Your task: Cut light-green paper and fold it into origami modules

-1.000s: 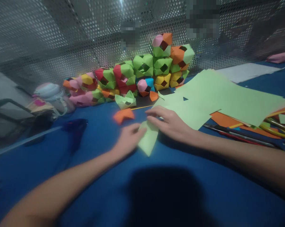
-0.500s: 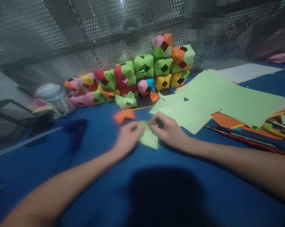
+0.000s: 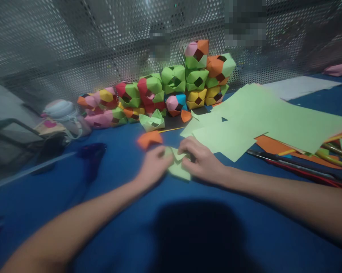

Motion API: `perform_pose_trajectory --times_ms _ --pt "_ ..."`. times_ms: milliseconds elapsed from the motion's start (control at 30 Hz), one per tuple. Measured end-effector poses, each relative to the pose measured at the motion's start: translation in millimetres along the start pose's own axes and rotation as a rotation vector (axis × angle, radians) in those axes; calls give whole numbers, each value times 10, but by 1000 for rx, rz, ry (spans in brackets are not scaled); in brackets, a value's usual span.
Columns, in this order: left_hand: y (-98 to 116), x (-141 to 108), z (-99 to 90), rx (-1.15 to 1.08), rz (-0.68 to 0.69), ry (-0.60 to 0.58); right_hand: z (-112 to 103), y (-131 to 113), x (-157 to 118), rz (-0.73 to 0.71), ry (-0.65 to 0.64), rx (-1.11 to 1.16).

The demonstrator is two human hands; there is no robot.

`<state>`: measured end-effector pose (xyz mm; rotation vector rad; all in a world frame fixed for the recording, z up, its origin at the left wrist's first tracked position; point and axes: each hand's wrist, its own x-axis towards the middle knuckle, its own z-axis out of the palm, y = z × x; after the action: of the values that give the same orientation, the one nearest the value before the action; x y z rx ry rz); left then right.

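Note:
A small folded piece of light green paper [image 3: 180,169] lies on the blue tabletop [image 3: 125,223] between my hands. My left hand [image 3: 154,163] pinches its left side, thumb on top. From the right, my right hand [image 3: 200,161] grips it with curled fingers, and a small pointed flap shows between the two hands. The fingertips partly hide the paper's edges. Just beyond my left hand lies a folded orange paper piece [image 3: 150,140], and behind that sits an open light green folded paper unit [image 3: 153,121].
Stacked folded-paper blocks [image 3: 173,79] in many colours stand along the perforated metal screen [image 3: 102,49]. Green paper sheets [image 3: 261,117] spread to the right, beside dark and red pens [image 3: 290,167]. A white-lidded jar [image 3: 64,113] stands at left, near a dark blue object [image 3: 92,155].
My right hand has shifted slightly, its fingers now curled further over the paper. The paper's upper part now shows a folded-down pointed flap. My left hand stays nearly in place.

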<state>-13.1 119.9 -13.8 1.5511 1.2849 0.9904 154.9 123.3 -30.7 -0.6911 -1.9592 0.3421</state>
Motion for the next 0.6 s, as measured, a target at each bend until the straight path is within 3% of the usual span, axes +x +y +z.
perform_pose_trajectory --times_ms 333,600 --pt "-9 5 -1 31 3 -2 -19 -27 6 10 -30 21" --pt "-8 -5 3 74 33 15 -18 -46 18 185 -44 33"
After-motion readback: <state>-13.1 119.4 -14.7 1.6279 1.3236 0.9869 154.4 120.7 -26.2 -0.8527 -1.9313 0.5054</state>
